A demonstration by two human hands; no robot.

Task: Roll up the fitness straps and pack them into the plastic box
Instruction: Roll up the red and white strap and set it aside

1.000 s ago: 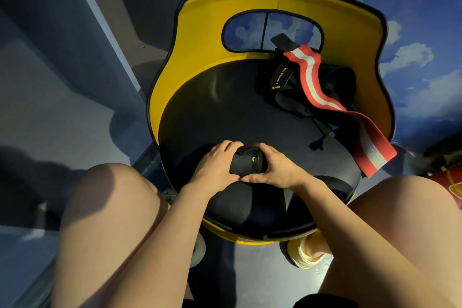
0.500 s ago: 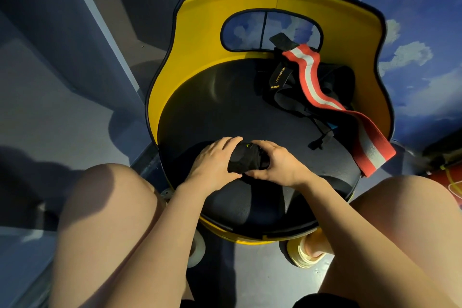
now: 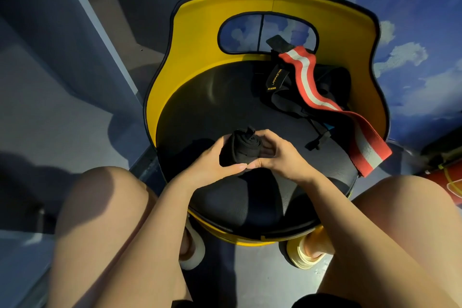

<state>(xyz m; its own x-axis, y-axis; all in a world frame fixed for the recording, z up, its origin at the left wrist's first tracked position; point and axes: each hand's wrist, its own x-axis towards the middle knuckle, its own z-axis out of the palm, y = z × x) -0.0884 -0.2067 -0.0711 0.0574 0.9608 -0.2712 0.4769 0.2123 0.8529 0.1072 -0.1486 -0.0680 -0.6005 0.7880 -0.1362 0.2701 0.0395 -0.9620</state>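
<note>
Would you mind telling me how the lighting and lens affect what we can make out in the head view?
Head view: dim, with warm light on the arms and knees; the rolled black strap held by the left hand and right hand nearly merges with the dark seat; wide-angle bending curves the yellow chair back; the red-and-white strap reads clearly.

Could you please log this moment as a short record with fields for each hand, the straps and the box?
left hand: grips rolled black fabric strap
right hand: grips the same roll
roll state: coiled, spiral end showing
unrolled: red and white striped elastic strap draped over loose black straps
surface: black round seat of yellow chair
plastic box: not in view
</note>
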